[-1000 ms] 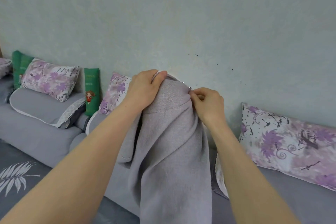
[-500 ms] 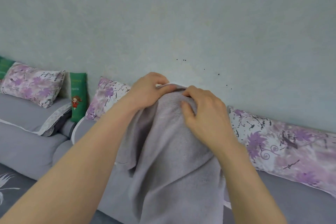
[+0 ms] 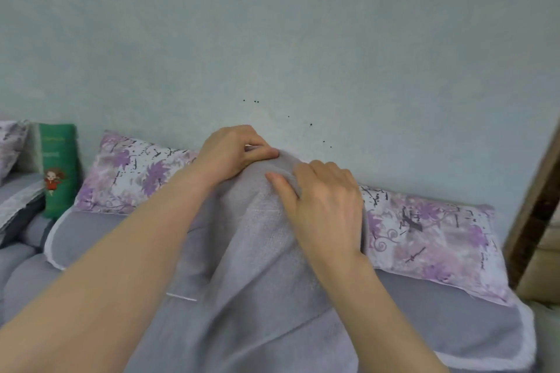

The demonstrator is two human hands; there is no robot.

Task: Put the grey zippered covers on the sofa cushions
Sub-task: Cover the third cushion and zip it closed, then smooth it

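Grey cover [image 3: 257, 266] is hanging bunched at centre, over the sofa [image 3: 439, 318]. Left grip [image 3: 233, 154] is pinching its top edge at 12 o'clock, and right grip [image 3: 327, 209] is clamping a fold at 1. Probably early: no cushion is going inside yet.

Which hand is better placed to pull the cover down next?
Right, probably: the right hand grips the cover lower on its front, while the left hand pinches the top edge and can anchor it.

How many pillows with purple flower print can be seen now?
3: one pillow cut off at the left edge, another left of the grey cover, a third right of it. The cover may hide more.
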